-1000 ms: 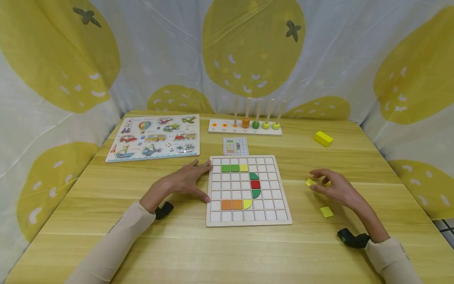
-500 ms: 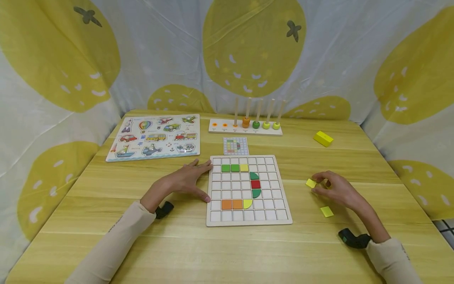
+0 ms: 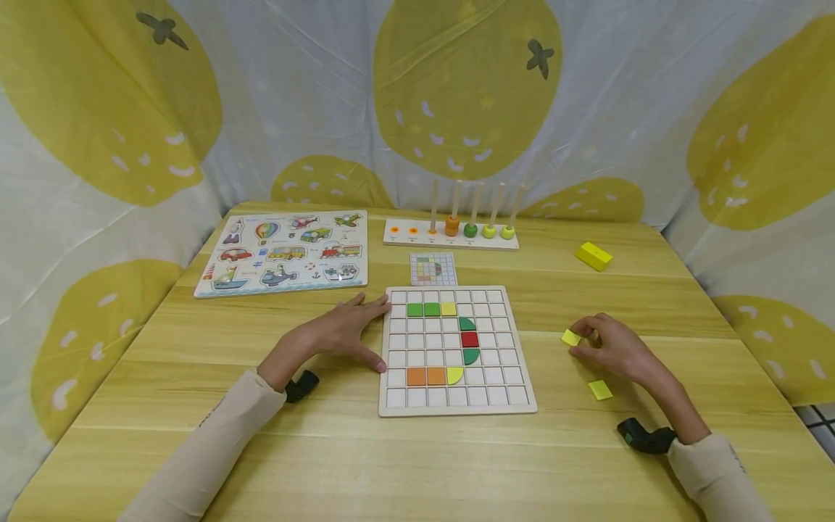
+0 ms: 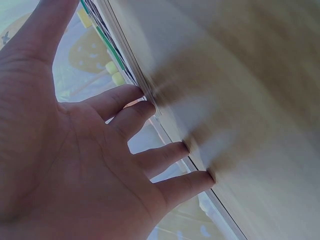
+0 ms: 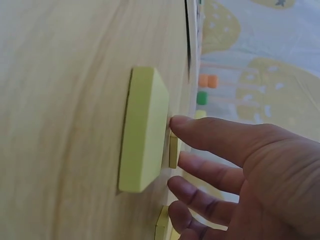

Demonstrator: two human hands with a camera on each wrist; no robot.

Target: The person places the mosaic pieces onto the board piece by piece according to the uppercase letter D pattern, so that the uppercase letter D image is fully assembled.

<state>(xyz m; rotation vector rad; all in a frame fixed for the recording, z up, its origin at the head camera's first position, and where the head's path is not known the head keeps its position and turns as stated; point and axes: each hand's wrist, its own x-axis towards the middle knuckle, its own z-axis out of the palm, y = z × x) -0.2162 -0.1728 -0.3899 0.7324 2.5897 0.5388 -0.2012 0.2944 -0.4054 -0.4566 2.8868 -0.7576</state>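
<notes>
My right hand (image 3: 613,346) pinches a small yellow square tile (image 3: 570,338) by its edges, low over the table to the right of the grid board. In the right wrist view the thumb and index finger meet that tile (image 5: 173,151), and a second yellow tile (image 5: 161,224) shows under the other fingers. A nearer yellow tile (image 3: 600,390) lies flat on the table. My left hand (image 3: 344,332), fingers spread, rests at the left edge of the white grid board (image 3: 499,397). In it sit green squares (image 3: 424,309), orange squares (image 3: 427,376), a red square (image 3: 470,339) and several other pieces.
A pattern card (image 3: 433,269) lies just behind the board. Further back are a vehicle picture puzzle (image 3: 282,290) at left and a peg stand (image 3: 417,239) with beads. A yellow block (image 3: 593,257) lies at the back right. Patterned cloth (image 3: 313,94) surrounds the table.
My right thumb and index finger have closed on the yellow tile, and the hand now covers another tile seen behind it earlier. The left hand and board have stayed put.
</notes>
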